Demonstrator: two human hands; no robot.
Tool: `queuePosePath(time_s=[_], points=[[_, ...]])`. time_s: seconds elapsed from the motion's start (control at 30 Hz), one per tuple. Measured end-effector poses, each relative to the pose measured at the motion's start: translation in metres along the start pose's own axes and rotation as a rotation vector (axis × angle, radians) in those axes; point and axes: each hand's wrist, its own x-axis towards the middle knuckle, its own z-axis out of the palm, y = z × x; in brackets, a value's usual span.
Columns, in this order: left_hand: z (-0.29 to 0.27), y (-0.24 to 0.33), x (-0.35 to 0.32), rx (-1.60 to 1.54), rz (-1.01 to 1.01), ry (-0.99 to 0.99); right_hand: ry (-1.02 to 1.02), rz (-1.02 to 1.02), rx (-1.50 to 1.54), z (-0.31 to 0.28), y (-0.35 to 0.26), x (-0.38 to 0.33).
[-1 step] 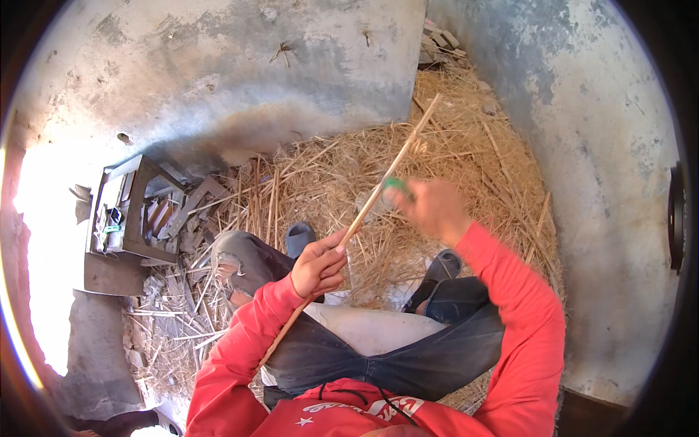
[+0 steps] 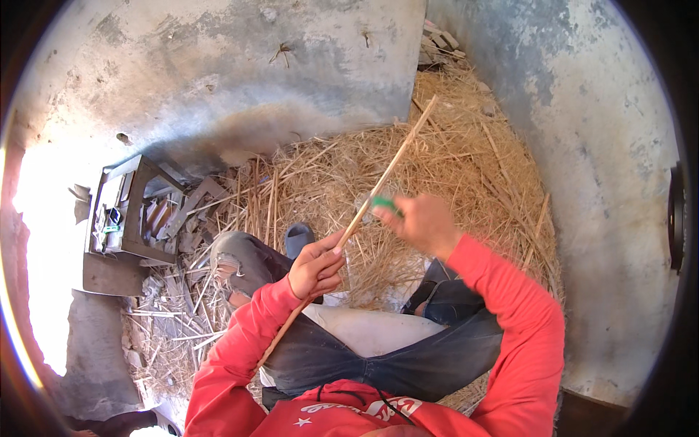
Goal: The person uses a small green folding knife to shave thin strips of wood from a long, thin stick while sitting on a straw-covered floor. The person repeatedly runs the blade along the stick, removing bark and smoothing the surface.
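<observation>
My left hand point(image 2: 318, 268) is closed round a long pale wooden stick point(image 2: 397, 160). The stick slants from beside my left forearm up to the far right, its tip in the air over the straw. In my right hand point(image 2: 424, 224) is a small green-handled tool point(image 2: 386, 206), gripped in closed fingers. The tool's front end meets the stick a little beyond my left hand; its blade, if any, is too blurred to make out.
Straw and wood shavings point(image 2: 466, 160) cover the floor ahead. At the left stands a small wooden stand point(image 2: 135, 211) with small items on top, beside scrap wood point(image 2: 200, 204). A pale cloth point(image 2: 368, 328) lies between my legs. Plastered walls point(image 2: 597, 146) rise around.
My right hand and the green-handled tool have slid down the stick, nearer to my left hand. The left hand has barely shifted.
</observation>
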Motion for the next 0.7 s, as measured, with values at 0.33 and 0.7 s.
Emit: queuePosePath(time_s=[0.33,0.7], points=[[-0.014,-0.009,-0.010,-0.019,-0.017,0.022,0.518,0.736,-0.090,-0.096,0.223,0.001],[0.005,-0.014,0.003,0.326,0.209,-0.106,0.267,0.484,0.788,-0.063,0.068,0.021]])
